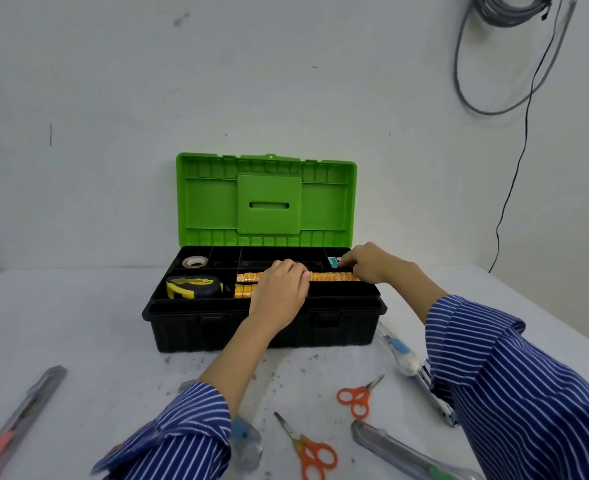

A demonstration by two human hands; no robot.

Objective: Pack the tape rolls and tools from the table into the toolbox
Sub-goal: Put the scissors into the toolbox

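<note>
1. While the toolbox [265,327] stands open on the table [88,341], both hands reach into its tray.
2. Left hand [281,289]: fingers curled over the yellow tape rolls [246,284].
3. Right hand [369,263]: fingertips pinch the row's far end.

Coiled grey cables [504,15] and a thin black cord [525,126] hang on the white wall [147,81], above and right of the fingers.

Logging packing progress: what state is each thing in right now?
toolbox: lid open
tape measure: in tray
clear tape roll: in tray
yellow tape rolls: in tray
left hand: on the rolls
right hand: on the rolls
two orange scissors: on table, closed
</note>
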